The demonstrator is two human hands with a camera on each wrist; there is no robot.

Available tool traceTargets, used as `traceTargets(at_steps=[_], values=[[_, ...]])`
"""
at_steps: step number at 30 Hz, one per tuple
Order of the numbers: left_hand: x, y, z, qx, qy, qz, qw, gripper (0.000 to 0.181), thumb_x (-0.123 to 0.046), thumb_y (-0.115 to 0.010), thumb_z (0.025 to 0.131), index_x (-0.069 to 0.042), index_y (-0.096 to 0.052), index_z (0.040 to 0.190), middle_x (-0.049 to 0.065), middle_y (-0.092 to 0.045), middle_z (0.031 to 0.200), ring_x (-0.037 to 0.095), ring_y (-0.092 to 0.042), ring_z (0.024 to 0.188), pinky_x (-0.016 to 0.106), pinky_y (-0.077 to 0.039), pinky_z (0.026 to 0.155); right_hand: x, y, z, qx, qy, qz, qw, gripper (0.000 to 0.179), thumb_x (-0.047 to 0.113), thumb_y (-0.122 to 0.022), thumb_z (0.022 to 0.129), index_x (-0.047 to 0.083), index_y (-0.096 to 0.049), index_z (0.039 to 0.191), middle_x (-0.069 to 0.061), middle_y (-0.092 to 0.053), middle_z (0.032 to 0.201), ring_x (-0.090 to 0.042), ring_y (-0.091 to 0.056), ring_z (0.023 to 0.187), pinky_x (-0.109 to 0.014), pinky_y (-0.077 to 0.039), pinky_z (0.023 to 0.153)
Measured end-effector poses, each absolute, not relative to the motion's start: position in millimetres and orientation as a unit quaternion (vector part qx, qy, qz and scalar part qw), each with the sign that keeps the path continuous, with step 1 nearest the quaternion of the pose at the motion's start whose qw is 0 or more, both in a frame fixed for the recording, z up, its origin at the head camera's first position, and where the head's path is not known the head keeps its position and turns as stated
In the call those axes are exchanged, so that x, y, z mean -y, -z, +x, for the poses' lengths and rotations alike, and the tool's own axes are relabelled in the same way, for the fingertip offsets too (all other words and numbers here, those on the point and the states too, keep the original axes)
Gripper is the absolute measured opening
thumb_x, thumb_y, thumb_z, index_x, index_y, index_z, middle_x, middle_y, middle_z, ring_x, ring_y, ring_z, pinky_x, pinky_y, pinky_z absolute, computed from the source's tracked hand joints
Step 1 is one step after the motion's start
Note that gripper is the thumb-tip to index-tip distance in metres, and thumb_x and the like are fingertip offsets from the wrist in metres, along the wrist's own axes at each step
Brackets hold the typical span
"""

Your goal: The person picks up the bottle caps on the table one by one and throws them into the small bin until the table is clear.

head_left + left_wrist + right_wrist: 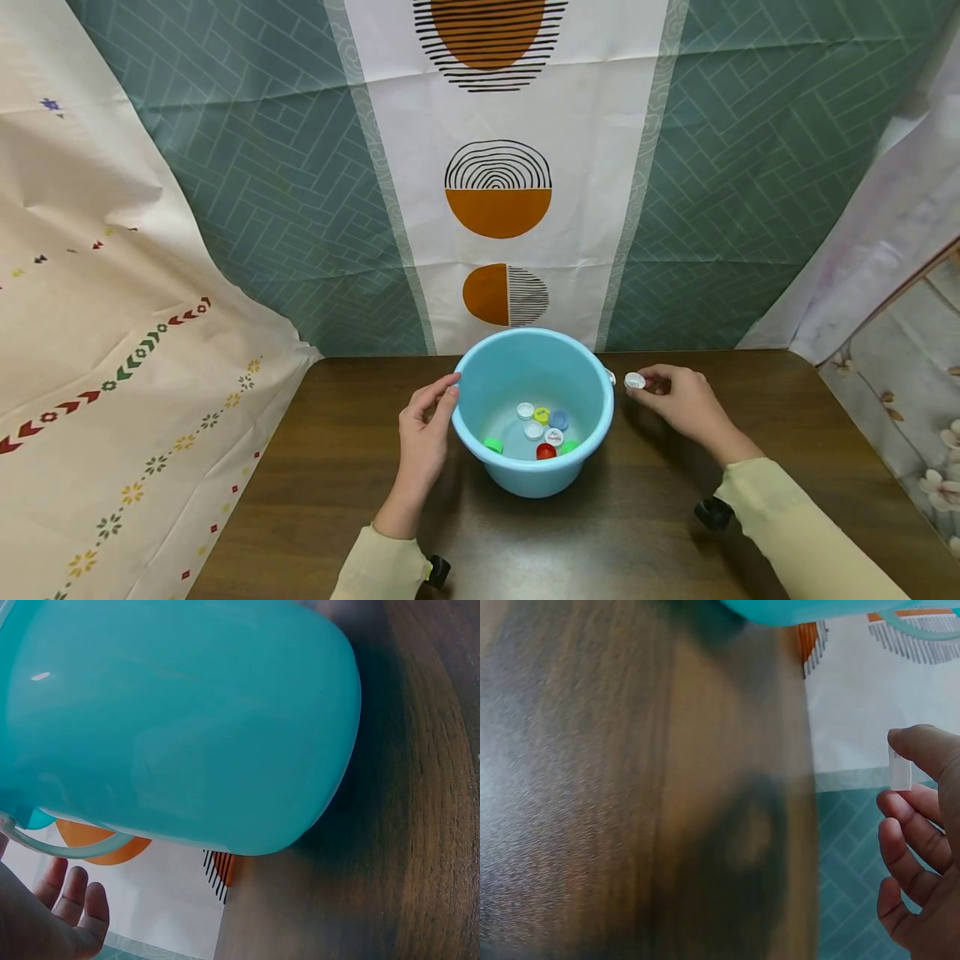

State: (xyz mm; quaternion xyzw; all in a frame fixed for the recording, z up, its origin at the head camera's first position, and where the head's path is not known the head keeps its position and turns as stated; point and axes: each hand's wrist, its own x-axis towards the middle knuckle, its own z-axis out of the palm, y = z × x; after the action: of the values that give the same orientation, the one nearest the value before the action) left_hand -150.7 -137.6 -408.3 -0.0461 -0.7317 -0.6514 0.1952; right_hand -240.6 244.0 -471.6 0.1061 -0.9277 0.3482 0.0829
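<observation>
A light blue bucket point(534, 479) stands upright on the table, with several bottle caps on its bottom: white ones point(533, 430), a yellow one point(542, 414), a blue one point(558, 419), a red one point(546, 451) and green ones point(492, 445). My left hand point(426, 429) pinches the bucket's left rim between thumb and index finger; its other fingers point(73, 892) curl loosely beside the handle point(75, 849). Right of the bucket, my right hand point(684, 406) holds a white bottle cap point(634, 381) by its edge, thumb against fingertips, raised over the table.
The dark wooden table point(315, 500) ends at the back against a hanging green and white patterned cloth point(585, 250). A cream cloth point(150, 350) hangs at the left, and a pale flowered cloth point(907, 400) borders the right.
</observation>
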Motion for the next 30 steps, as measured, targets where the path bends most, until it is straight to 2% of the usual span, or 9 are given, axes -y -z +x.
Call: traceTargets(at_steps=[5, 12, 20, 27, 30], values=[[139, 412, -153, 0.73, 0.654, -0.048, 0.194, 0.026, -0.012, -0.063, 0.096, -0.001, -0.069, 0.12, 0.015, -0.063, 0.115, 0.021, -0.054, 0.104, 0.029, -0.048, 0.078, -240, 459, -238, 0.924, -0.349, 0.119, 0.097, 0.045, 0.045, -0.073, 0.086, 0.008, -0.07, 0.111, -0.003, -0.068, 0.092, -0.02, -0.058, 0.08, -0.035, -0.049, 0.067], [145, 438, -166, 0.73, 0.652, -0.042, 0.202, 0.026, -0.021, -0.065, 0.096, -0.011, -0.071, 0.12, 0.009, -0.063, 0.116, 0.02, -0.054, 0.105, 0.028, -0.049, 0.077, -230, 438, -235, 0.921, -0.349, 0.129, 0.117, 0.045, 0.048, -0.073, 0.085, 0.012, -0.071, 0.111, -0.002, -0.069, 0.096, -0.019, -0.06, 0.082, -0.038, -0.051, 0.069], [146, 442, -167, 0.731, 0.648, -0.046, 0.209, 0.025, -0.029, -0.066, 0.095, -0.019, -0.073, 0.117, 0.003, -0.064, 0.113, 0.02, -0.054, 0.104, 0.03, -0.051, 0.076, -215, 412, -227, 0.915, -0.353, 0.134, 0.141, 0.043, 0.049, -0.073, 0.084, 0.015, -0.071, 0.11, -0.001, -0.068, 0.095, -0.019, -0.059, 0.083, -0.037, -0.05, 0.067], [146, 440, -166, 0.731, 0.649, -0.046, 0.203, 0.025, -0.029, -0.066, 0.095, -0.02, -0.073, 0.117, 0.003, -0.064, 0.113, 0.019, -0.054, 0.103, 0.03, -0.051, 0.075, -202, 394, -224, 0.909, -0.362, 0.129, 0.163, 0.038, 0.046, -0.077, 0.082, 0.018, -0.071, 0.108, 0.002, -0.068, 0.092, -0.017, -0.057, 0.081, -0.036, -0.048, 0.065], [143, 427, -160, 0.73, 0.652, -0.047, 0.2, 0.025, -0.022, -0.065, 0.096, -0.014, -0.072, 0.118, 0.007, -0.064, 0.112, 0.019, -0.055, 0.102, 0.029, -0.05, 0.075, -195, 385, -222, 0.907, -0.36, 0.13, 0.175, 0.037, 0.045, -0.077, 0.082, 0.018, -0.072, 0.107, 0.001, -0.068, 0.091, -0.017, -0.056, 0.079, -0.035, -0.047, 0.061]])
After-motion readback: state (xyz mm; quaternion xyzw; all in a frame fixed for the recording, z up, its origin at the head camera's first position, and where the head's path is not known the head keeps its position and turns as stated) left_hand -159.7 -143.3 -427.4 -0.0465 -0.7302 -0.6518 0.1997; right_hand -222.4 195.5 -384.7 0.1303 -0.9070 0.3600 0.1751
